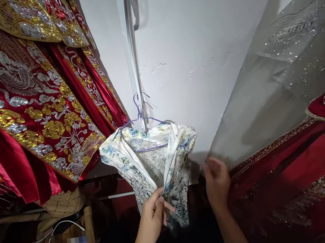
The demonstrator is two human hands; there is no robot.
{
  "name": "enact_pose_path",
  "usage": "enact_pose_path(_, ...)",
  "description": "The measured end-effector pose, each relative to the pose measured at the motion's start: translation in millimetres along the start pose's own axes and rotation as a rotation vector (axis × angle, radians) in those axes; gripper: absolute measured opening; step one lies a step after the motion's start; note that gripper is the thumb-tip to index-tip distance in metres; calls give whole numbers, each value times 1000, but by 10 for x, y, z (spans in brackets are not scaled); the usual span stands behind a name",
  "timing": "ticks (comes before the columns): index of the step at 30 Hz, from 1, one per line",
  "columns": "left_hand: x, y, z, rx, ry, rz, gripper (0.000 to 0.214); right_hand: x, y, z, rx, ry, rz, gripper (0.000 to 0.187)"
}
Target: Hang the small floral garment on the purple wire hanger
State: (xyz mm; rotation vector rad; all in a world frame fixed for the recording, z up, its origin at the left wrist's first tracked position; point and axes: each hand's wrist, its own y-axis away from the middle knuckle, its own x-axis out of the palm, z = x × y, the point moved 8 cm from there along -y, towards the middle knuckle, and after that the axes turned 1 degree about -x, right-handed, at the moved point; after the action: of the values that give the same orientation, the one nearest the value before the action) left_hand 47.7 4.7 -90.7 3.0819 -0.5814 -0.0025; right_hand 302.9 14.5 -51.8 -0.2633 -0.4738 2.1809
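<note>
A sleeveless floral dress (pixel 139 170) in white, blue and yellow hangs on a thin purple wire hanger (pixel 156 119). Its front parts in a deep V, showing the patterned inside. At the bottom of that V, my left hand (pixel 154 212) is closed on the dress, with thumb and index finger pinching the edge. My right hand (pixel 218 180) is raised to the right of the dress, apart from it, near a sheer white sparkly garment (pixel 250 111). Its curled fingers are blurred, so whether they hold anything is unclear.
Red garments with gold and silver sequin embroidery (pixel 52 110) hang on the left. Behind the dress is a white wall (pixel 185 31) with a vertical metal strip (pixel 134 60). Red beaded fabric (pixel 307 180) fills the lower right. A white cable (pixel 49 238) loops at lower left.
</note>
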Motion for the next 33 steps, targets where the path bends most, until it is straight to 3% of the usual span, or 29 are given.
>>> enact_pose_path(1, 9, -13, 28, -20, 24, -7, 52, -5, 281, -146, 94, -57, 45, 33)
enact_pose_path(3, 25, -49, 33, -40, 66, -22, 56, 233, 831, -266, 196, -125, 363, 28)
enact_pose_path(4, 39, -67, 10, -39, 91, -25, 57, 405, 1090, -247, 211, -151, 568, 27)
enact_pose_path(6, 81, -94, -63, -29, 157, -29, 61, 627, 1402, -142, 212, -189, 764, 32)
enact_pose_path(8, 117, -106, -143, -14, 213, -55, 66, 751, 1441, -17, 188, -203, 758, 33)
enact_pose_path(12, 118, -155, -278, 23, 241, -142, 79, 924, 1290, 104, 148, -236, 680, 5)
enact_pose_path(17, -141, -436, -567, 65, 313, -247, 89, 1019, 1284, -114, 144, -247, 672, 7)
enact_pose_path(21, -357, -776, -1179, 206, 345, -250, 91, 986, 1266, -301, 107, -115, 687, 17)
enact_pose_path(25, -358, -1034, -1987, 382, 293, -170, 90, 976, 1134, -335, 85, -130, 683, 22)
enact_pose_path(28, -335, -1085, -2364, 471, 238, -139, 84, 985, 1071, -387, 105, -152, 696, 25)
enact_pose_path(30, -310, -1066, -2398, 470, 193, -99, 80, 1001, 1047, -373, 111, -166, 755, 26)
enact_pose_path(33, -289, -990, -2206, 405, 140, -39, 76, 994, 860, -116, 109, -228, 812, 24)
